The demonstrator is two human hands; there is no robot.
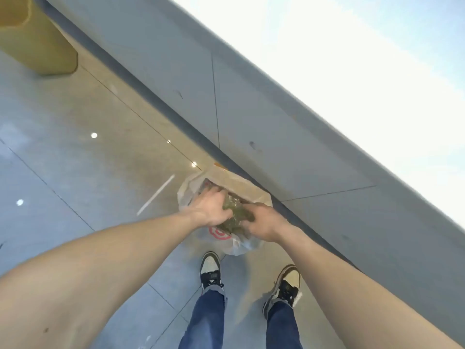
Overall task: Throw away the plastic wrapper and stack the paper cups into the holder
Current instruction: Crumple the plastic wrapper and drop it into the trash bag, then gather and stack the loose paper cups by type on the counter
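Note:
A crumpled clear plastic wrapper (pixel 235 210) is squeezed between both hands, low over the floor. My left hand (pixel 210 207) grips its left side and my right hand (pixel 261 221) grips its right side. Directly under them sits a trash bag (pixel 241 244) of translucent white plastic with a red logo, its mouth open against the foot of a grey wall. The wrapper is at the bag's mouth. No paper cups or cup holder are in view.
A grey panelled wall or counter front (pixel 276 122) runs diagonally on the right. A yellowish bin (pixel 37 41) stands at the top left. My two shoes (pixel 211 270) stand on the glossy tiled floor just behind the bag.

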